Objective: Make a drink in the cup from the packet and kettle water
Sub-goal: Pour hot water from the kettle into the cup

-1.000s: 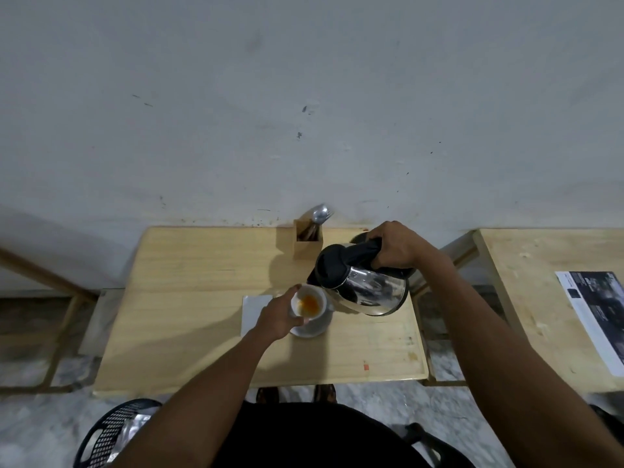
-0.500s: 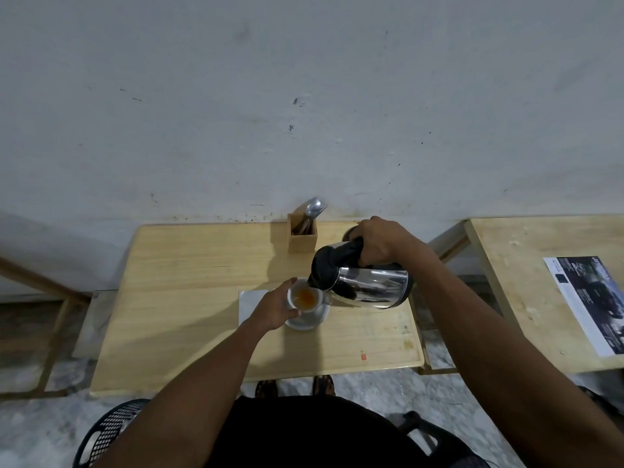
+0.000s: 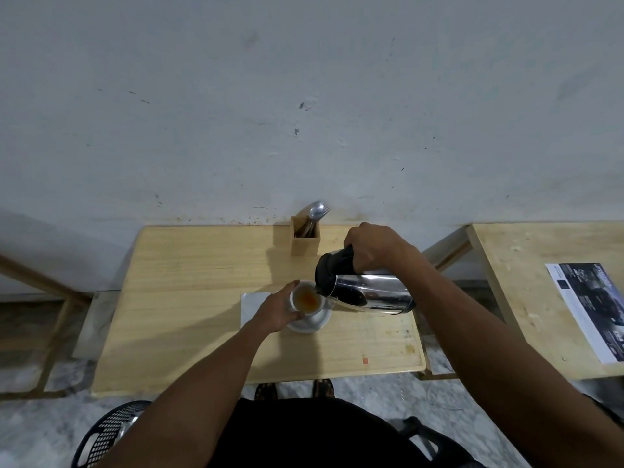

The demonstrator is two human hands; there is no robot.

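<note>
**Head view: kettle spout at the cup rim, pour under way**

Head view looks down on my two hands meeting over the middle of the wooden surface (image 3: 189, 298). My right hand (image 3: 373, 246) has its grip wrapped tight around the black handle of the steel kettle (image 3: 369, 292), which I hold tipped almost flat. Its long axis runs left to right, base toward my right arm, black spout end pointing left and down at the cup (image 3: 305, 297). My left hand (image 3: 275, 310) has its grip curled against the cup's left wall, thumb near the rim, steadying it on the white saucer (image 3: 312, 320).

The relation that matters is spout to rim: the spout sits just above the cup's right edge, touching or nearly so; I cannot tell which. The cup lies directly left of the kettle. Orange-brown liquid shows inside, below the rim, so I judge the pour is in progress and the cup not yet full. I cannot make out the stream itself.

A pale flat sheet (image 3: 253, 304), possibly the packet, lies partly under my left wrist. Next I would roll the kettle upright to the right; the risk is hot water on my left fingers (image 3: 291, 286), which are nearest the spout.
</note>
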